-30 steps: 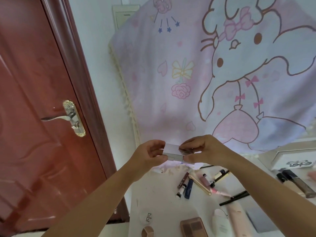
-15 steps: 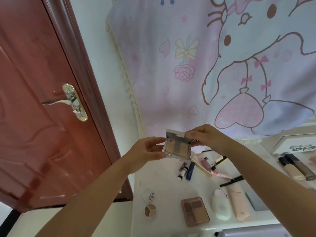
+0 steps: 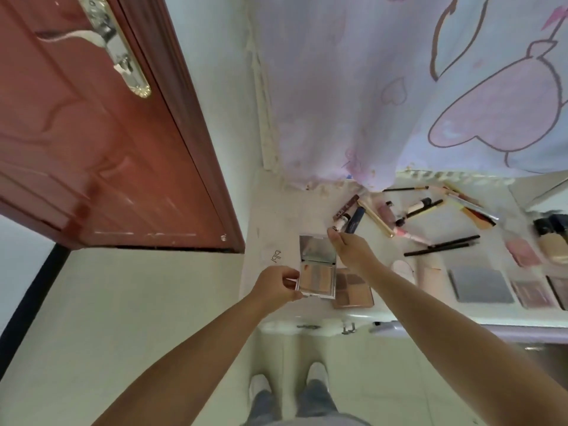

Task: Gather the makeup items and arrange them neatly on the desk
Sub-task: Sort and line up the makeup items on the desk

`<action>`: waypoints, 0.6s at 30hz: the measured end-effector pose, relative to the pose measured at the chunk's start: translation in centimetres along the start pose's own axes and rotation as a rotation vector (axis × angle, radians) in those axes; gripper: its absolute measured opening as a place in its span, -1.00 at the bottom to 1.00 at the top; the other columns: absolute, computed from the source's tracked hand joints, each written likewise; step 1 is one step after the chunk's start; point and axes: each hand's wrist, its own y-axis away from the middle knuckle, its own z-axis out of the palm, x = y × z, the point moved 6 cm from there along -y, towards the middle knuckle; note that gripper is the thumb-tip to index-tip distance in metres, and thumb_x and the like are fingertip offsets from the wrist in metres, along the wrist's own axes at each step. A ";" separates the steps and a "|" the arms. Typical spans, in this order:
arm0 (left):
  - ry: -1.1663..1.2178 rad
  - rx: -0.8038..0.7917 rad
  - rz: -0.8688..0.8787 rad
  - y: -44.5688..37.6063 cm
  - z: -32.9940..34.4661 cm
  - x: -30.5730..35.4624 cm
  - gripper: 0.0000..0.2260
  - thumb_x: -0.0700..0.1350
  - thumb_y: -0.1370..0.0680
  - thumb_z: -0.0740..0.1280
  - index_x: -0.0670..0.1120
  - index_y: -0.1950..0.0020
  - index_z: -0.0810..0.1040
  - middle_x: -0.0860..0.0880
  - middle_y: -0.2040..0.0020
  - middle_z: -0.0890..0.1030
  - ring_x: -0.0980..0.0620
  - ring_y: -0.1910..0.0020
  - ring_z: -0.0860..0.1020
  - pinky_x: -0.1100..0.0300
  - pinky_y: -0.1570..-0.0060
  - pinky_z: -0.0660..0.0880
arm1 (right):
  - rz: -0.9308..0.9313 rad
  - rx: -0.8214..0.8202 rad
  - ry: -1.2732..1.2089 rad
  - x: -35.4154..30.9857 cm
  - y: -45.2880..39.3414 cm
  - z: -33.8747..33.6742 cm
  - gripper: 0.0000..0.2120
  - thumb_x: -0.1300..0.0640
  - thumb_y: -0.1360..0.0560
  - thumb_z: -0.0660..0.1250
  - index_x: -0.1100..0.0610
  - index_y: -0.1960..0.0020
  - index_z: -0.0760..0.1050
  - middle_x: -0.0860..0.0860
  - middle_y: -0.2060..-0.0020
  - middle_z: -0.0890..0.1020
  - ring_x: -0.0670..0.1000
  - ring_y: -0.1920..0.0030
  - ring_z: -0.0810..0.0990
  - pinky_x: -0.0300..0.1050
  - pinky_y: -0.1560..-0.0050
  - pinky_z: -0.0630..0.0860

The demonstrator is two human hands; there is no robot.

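We hold the open palette (image 3: 317, 282) above the desk's (image 3: 276, 229) front left corner. Our left hand (image 3: 276, 287) pinches its base by the left edge; our right hand (image 3: 349, 252) has its fingertips at the mirrored lid's right corner (whether they pinch it we cannot tell). It looks light, stiff and slick, with a fragile mirror, so gripping the base edges seems safest.
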 end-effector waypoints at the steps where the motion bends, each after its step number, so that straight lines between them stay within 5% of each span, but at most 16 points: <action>1: -0.020 0.019 -0.013 0.0 0.6 -0.9 -0.65 -0.38 -0.34 0.44 -0.27 -0.11 0.56 -0.15 0.01 0.58 0.04 0.11 0.57 0.39 0.21 0.46 | -0.006 -0.011 0.030 0.6 -0.3 0.9 -0.54 -0.07 -0.61 -0.05 0.09 0.40 0.27 0.05 0.40 0.42 0.08 0.22 0.42 -0.12 0.18 0.24; 10: -0.184 0.200 -0.042 -0.1 3.0 -3.7 -0.85 -0.37 -0.38 0.30 -0.25 0.09 0.59 -0.20 0.14 0.61 -0.13 0.14 0.58 0.11 0.15 0.47 | 0.028 -0.095 -0.002 3.1 -2.7 4.5 -0.55 -0.07 -0.61 -0.01 0.17 0.33 0.33 0.10 0.39 0.46 0.07 0.29 0.44 -0.13 0.21 0.29; 18: -0.528 0.157 -0.032 -0.4 2.9 -4.2 -0.86 -0.27 -0.50 0.20 -0.18 -0.01 0.49 -0.17 0.01 0.53 -0.20 0.05 0.54 0.05 0.15 0.42 | 0.102 -0.095 -0.037 3.2 -4.2 4.8 -0.53 -0.07 -0.60 0.00 0.13 0.41 0.29 0.02 0.47 0.43 -0.01 0.42 0.41 -0.14 0.26 0.32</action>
